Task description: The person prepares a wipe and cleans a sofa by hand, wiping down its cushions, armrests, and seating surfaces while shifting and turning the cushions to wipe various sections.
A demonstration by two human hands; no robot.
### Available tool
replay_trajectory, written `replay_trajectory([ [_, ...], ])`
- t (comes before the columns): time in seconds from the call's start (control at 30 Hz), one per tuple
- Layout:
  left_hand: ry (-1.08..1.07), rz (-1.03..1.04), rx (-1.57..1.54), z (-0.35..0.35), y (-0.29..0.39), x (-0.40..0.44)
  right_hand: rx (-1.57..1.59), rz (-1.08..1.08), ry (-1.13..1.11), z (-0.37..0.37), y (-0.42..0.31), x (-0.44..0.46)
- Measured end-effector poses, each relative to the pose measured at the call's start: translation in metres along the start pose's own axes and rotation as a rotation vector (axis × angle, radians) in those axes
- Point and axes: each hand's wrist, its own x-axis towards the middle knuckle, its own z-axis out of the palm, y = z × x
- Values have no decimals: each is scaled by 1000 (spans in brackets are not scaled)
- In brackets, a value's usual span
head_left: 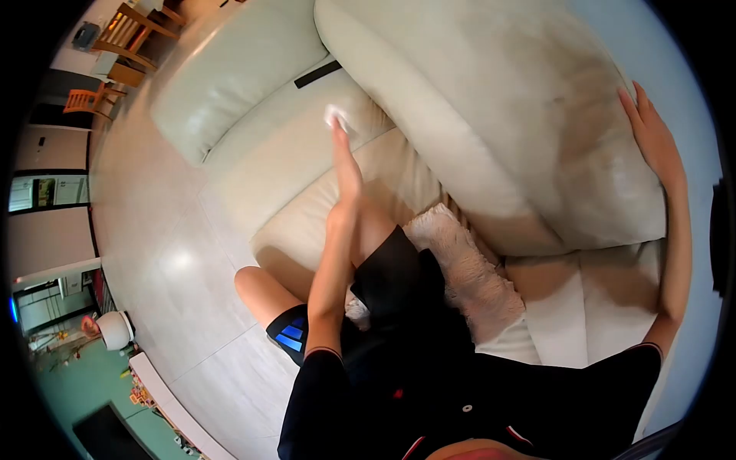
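My left hand reaches forward over the sofa seat, with a crumpled white tissue or wipe at its fingertips. The tissue is smeared by motion, and how the fingers grip it is hard to make out. On the right, my right hand rests against the far edge of the cream leather sofa backrest, fingers stretched out and holding nothing. Ahead of the tissue a flat black bar, perhaps a remote control, lies at the seat's far end near the armrest.
A fluffy pale pink cushion lies beside my bent leg against the backrest. Pale floor tiles stretch along the left. Wooden chairs stand at the upper left, and a white pot sits at the lower left.
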Motion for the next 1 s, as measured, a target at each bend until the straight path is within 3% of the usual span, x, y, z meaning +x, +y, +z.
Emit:
replay_trajectory([
  [0.03,94,149,145,-5,-3,36,-133,-39,-24,7,-6,27],
  [0.1,87,227,142,0,-19,103,-272,-76,-43,19,-21,77],
  [0.17,5,211,258,20,-45,155,120,1,62,38,-31,110],
  [0.23,-88,199,356,60,-60,167,89,-41,165,51,-22,113],
  [0.3,37,181,486,106,-61,136,41,-98,248,48,-8,120],
  [0.37,-26,289,537,117,-68,90,130,-114,293,58,1,123],
  [0.5,-356,216,597,117,-28,-19,181,-135,307,60,7,127],
  [0.53,-355,213,595,112,-24,-40,202,-155,304,60,6,125],
  [0.6,-559,195,576,103,-17,-66,234,-186,306,59,3,126],
  [0.63,-552,200,585,97,-18,-65,229,-180,312,59,3,128],
  [0.7,-492,-145,347,77,-17,-60,230,-176,321,59,0,126],
  [0.73,-492,-141,349,68,-18,-41,240,-168,326,60,-6,123],
  [0.8,-114,-398,-550,55,-19,26,244,-151,328,61,-8,120],
  [0.83,-118,-401,-553,52,-17,57,214,-151,323,61,-7,124],
  [0.93,-114,-61,54,53,-5,135,167,-141,307,59,-8,124],
  [0.97,-120,-59,52,69,-14,137,153,-138,291,58,-8,124],
  [1.0,-36,-8,282,93,-31,134,150,-137,297,58,-7,124],
])
